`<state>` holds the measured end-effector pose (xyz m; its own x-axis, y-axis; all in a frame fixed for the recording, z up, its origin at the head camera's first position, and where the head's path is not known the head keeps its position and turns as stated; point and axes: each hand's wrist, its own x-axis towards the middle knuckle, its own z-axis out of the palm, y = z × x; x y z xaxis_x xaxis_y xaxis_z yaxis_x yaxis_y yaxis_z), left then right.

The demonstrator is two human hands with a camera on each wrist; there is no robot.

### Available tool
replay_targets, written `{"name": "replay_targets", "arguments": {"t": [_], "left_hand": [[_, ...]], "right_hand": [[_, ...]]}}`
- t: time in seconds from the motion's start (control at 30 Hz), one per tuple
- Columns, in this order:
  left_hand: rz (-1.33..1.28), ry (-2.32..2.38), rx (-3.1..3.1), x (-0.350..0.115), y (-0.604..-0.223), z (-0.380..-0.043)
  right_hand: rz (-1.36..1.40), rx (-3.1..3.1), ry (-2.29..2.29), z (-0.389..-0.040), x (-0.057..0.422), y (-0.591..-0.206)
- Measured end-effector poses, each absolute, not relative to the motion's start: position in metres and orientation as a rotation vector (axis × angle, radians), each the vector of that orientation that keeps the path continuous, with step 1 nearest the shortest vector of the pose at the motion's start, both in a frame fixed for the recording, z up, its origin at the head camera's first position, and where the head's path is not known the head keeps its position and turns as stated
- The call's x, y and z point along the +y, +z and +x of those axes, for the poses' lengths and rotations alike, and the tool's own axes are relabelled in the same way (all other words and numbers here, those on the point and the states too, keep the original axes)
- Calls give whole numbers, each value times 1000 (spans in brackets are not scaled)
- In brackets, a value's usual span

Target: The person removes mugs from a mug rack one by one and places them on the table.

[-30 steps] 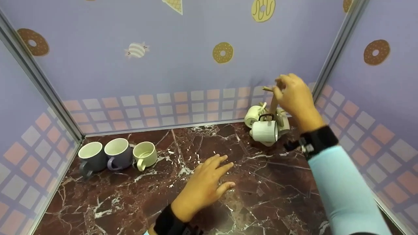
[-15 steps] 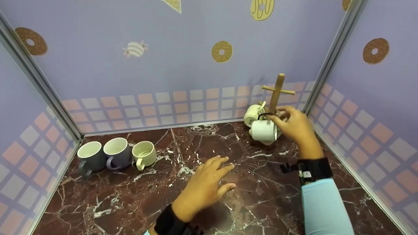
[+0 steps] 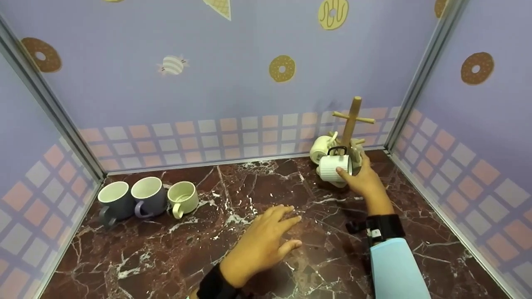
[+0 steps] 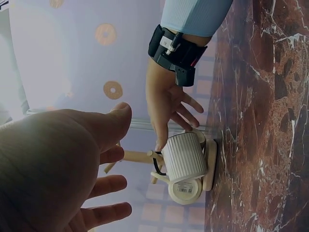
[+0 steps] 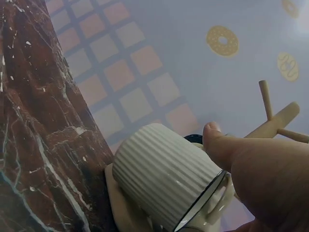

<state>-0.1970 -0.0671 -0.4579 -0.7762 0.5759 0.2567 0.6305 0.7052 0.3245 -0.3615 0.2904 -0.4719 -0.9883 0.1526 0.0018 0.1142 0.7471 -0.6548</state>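
A wooden mug tree [image 3: 351, 122] stands in the back right corner with mugs on its lower pegs. On the near side hangs a white ribbed mug [image 3: 330, 168] with a dark handle and rim, lying sideways. My right hand [image 3: 368, 180] is at this mug's open end, its thumb overlapping the rim and its other fingers extended, as the left wrist view also shows. Behind it hangs a cream mug [image 3: 321, 149], its base label visible in the left wrist view. Another pale mug is partly hidden by my right hand. My left hand [image 3: 259, 245] hovers over the table, fingers loosely spread, holding nothing.
At the left stand a dark grey mug [image 3: 115, 205], a purple-grey mug [image 3: 149, 201] and a small pale green mug [image 3: 185, 199], all upright in a row. The dark red marbled table [image 3: 166, 253] meets patterned walls [image 3: 232, 95] at the back and sides.
My right hand has come down from the top of the mug tree to the white ribbed mug. My left hand and the mugs have stayed about where they were.
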Motion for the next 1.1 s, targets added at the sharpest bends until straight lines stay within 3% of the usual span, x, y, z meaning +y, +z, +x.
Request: {"name": "replay_targets", "arguments": {"t": [0.6,1.1], "left_hand": [[-1101,-524,-2831,-53,-464,-189],[-1124,-519,-2767,-55,-465,-190]], "right_hand": [[-246,-2508,1819,-383,284,-501],[-242,-2243,2156,-380,282,-496]]}}
